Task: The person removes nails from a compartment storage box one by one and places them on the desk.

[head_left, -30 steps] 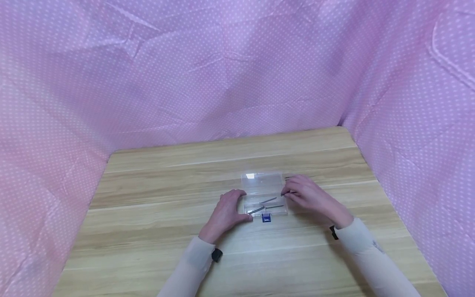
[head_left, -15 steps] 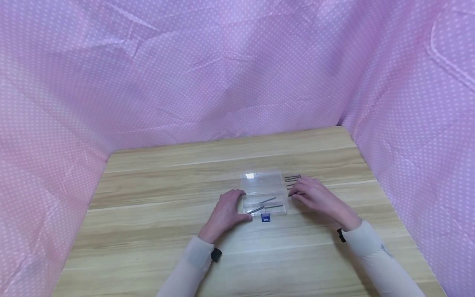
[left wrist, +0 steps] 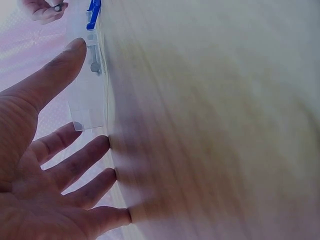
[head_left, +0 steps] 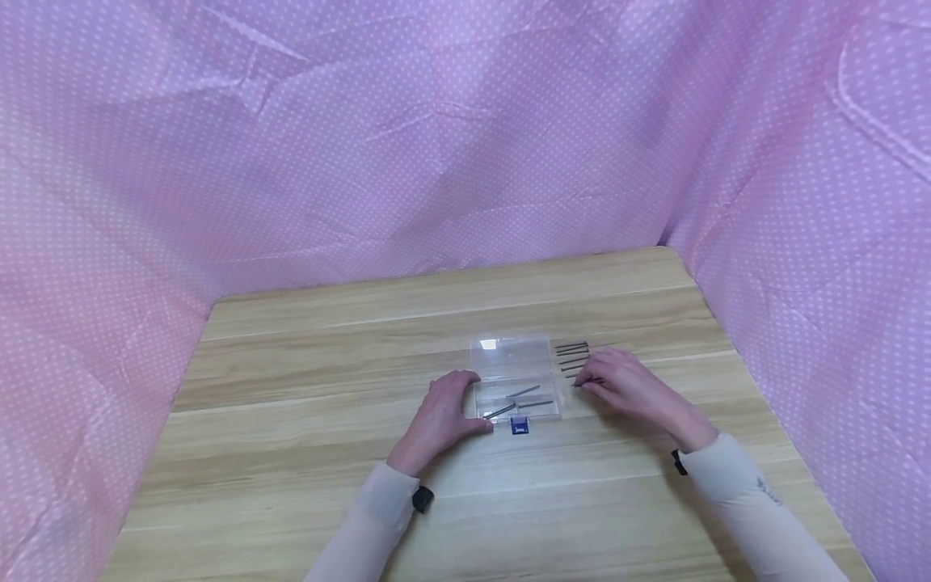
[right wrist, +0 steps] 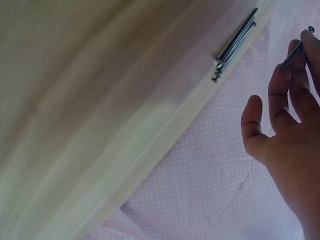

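tabletop [head_left: 291,485]: left hand [head_left: 439,414] spread against box [head_left: 497,390], right hand [head_left: 624,384] pinching nail [right wrist: 291,56].

No legible text, small pale mark on blue latch [head_left: 520,426], perhaps lettering, dark mark on right sleeve [head_left: 773,519], unreadable

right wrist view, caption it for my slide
Right hand pinches a nail; more nails lie on the wooden table.

In the head view, the right hand [head_left: 625,386] hides bits of the thin dark metal nail [head_left: 577,385] it pinches and of some straight dark metal nails [head_left: 573,360] beyond its grip. Left of the grip, the blue plastic clasp [head_left: 520,424] has a white mark [head_left: 520,430] too tiny to read.
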The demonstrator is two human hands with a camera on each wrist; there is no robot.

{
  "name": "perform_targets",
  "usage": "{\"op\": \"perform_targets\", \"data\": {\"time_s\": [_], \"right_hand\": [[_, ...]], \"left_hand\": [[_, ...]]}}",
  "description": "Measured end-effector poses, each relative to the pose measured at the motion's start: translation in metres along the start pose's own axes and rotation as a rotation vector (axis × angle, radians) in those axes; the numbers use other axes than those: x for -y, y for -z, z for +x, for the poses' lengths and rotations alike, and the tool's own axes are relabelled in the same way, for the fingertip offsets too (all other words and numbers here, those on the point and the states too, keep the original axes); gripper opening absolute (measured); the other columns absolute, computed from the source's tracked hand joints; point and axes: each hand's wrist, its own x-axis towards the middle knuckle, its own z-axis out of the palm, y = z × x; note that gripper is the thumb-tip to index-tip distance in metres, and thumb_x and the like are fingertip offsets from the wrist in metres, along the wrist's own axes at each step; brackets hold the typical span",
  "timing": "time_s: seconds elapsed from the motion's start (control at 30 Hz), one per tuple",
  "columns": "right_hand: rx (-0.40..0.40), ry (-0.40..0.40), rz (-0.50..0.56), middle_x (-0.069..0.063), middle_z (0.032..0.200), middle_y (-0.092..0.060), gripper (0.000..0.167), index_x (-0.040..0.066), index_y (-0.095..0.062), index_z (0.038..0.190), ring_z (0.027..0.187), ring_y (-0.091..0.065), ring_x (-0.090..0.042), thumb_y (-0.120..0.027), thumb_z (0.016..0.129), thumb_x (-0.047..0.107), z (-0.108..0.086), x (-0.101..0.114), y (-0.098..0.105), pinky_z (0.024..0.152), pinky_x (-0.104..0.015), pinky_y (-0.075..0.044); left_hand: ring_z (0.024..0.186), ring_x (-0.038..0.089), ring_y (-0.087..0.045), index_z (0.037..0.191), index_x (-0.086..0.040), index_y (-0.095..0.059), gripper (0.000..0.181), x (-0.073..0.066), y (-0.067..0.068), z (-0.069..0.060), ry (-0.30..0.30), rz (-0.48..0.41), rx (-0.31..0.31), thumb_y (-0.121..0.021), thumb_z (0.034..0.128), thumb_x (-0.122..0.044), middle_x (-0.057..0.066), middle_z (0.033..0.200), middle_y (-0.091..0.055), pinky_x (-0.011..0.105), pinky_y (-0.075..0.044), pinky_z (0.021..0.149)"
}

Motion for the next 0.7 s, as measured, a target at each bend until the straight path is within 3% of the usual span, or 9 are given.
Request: {"op": "perform_targets", "data": {"time_s": [0.7], "right_hand": [[0.139, -0.094, -0.005, 0.003, 0.103, -0.072, 0.016, 0.018, -0.075, 0.1, 0.102, -0.064, -0.027, -0.077, 0.09, 0.006, -0.0013, -0.0056, -0.0052, 0.089, -0.052, -0.05]], "left_hand": [[0.123, 0.033, -0.057, 0.133, -0.004, -0.059, 0.077, 0.0012, 0.0014, 0.002, -0.007, -0.004, -0.001, -0.095, 0.0719, -0.033, 0.013, 0.126, -0.065, 0.057, -0.036, 0.117]]}}
